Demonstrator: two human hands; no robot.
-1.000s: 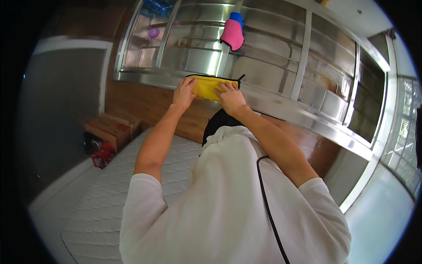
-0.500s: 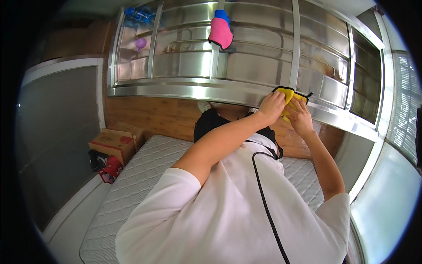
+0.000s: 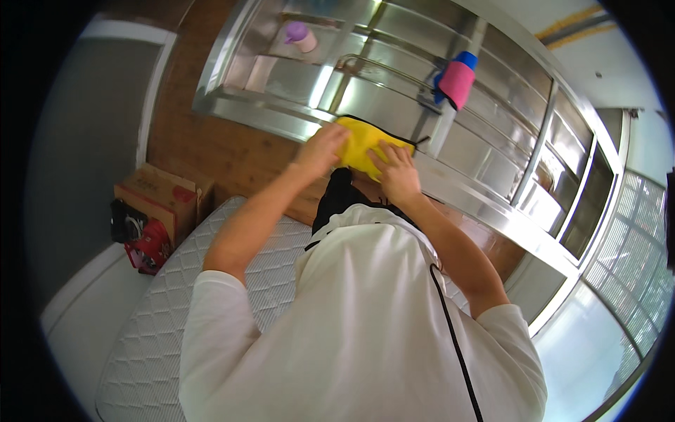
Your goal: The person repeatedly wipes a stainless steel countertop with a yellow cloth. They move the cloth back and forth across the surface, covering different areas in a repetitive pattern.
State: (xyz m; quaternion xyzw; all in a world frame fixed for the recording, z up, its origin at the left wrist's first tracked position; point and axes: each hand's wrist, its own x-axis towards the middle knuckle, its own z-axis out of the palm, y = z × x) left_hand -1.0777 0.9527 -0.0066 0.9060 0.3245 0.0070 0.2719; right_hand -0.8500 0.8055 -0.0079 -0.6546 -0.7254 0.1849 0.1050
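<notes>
A yellow cloth with a dark edging (image 3: 360, 149) lies spread along the lower rail of a stainless-steel frame (image 3: 467, 184). Its left edge is in the grasp of my left hand (image 3: 323, 150), whose fingers are slightly blurred. On the right part of the cloth, my right hand (image 3: 399, 176) bends its fingers into the fabric. A small dark loop sticks out at the cloth's right corner. Up and to the right, a pink cloth (image 3: 458, 84) and a blue cloth (image 3: 466, 59) hang over an upright of the frame.
A purple-lidded pale bottle (image 3: 301, 36) stands inside the frame at upper left. At left, a cardboard box (image 3: 156, 200) has a red item (image 3: 149, 246) in front. A quilted mattress (image 3: 183, 309) lies around me. A black cable (image 3: 455, 330) runs down my white shirt.
My view has swung left. Both hands and the yellow cloth have moved left along the rail, past the upright with the pink cloth. The bunched cloth is now spread wider, with the hands farther apart.
</notes>
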